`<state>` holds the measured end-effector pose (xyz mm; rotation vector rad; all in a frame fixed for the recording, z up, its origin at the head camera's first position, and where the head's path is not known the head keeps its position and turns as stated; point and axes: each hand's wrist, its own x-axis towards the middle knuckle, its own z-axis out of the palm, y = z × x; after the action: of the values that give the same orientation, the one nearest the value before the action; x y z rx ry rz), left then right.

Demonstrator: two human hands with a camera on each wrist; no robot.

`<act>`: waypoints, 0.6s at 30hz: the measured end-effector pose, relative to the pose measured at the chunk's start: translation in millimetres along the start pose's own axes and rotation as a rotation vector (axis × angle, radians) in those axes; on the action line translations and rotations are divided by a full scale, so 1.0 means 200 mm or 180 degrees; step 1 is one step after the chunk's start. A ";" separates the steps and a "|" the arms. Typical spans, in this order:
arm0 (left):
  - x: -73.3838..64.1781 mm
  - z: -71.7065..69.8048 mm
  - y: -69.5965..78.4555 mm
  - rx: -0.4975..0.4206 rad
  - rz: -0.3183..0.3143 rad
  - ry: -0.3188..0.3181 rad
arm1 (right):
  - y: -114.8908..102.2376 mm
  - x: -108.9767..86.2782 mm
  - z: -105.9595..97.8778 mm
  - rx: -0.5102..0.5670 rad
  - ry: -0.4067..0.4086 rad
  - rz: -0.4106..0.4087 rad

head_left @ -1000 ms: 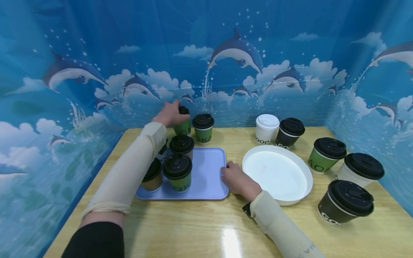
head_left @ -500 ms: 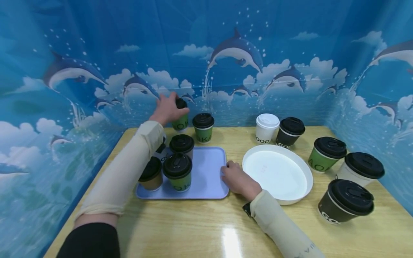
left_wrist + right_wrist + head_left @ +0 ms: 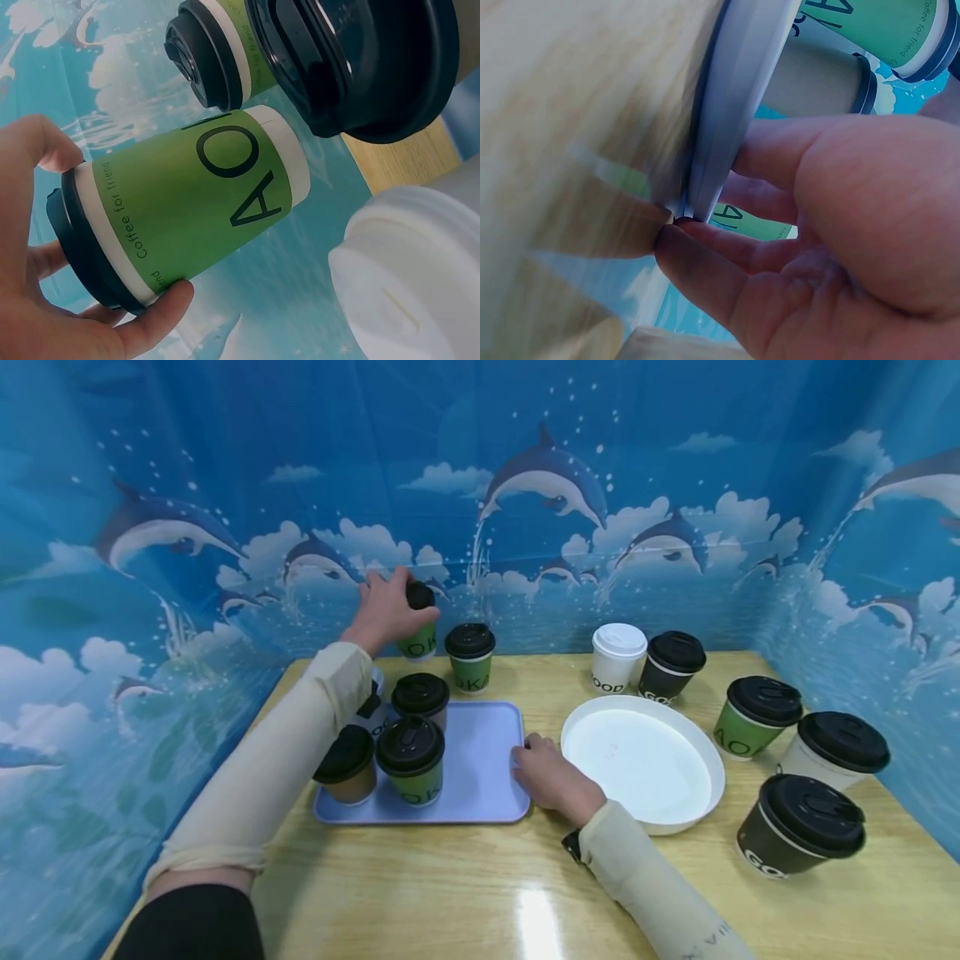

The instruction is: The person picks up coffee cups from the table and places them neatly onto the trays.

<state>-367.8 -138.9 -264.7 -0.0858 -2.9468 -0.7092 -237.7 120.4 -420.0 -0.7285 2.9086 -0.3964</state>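
My left hand (image 3: 386, 610) grips a green paper coffee cup (image 3: 187, 202) around its black lid at the back left. The cup hangs upright in the head view, its base over the table behind the tray. My right hand (image 3: 555, 781) holds the right edge of a lavender tray (image 3: 487, 760), fingers curled at the rim (image 3: 731, 112). On the tray's left half stand a green cup (image 3: 411, 764), a brown cup (image 3: 351, 772), a black-lidded cup (image 3: 422, 695) and a white cup (image 3: 375, 718) partly hidden by my left sleeve.
Another green cup (image 3: 470, 660) stands behind the tray. Right of the tray lies a round white dish (image 3: 641, 764). Around its far and right sides stand a white-lidded cup (image 3: 617, 660), black cups (image 3: 670, 668), a green cup (image 3: 756, 718) and a white cup with black lid (image 3: 832, 752).
My left hand has lifted the green cup and shifted it slightly left. My right hand and the tray have stayed in place.
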 end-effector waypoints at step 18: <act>-0.06 0.00 0.07 -0.0080 0.0062 0.0079 | 0.00 0.00 0.00 -0.0043 0.0010 -0.0028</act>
<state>-355.0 -126.7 -260.0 -0.1070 -2.9098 -0.7391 -238.1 120.2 -420.7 -0.7436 2.9147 -0.3794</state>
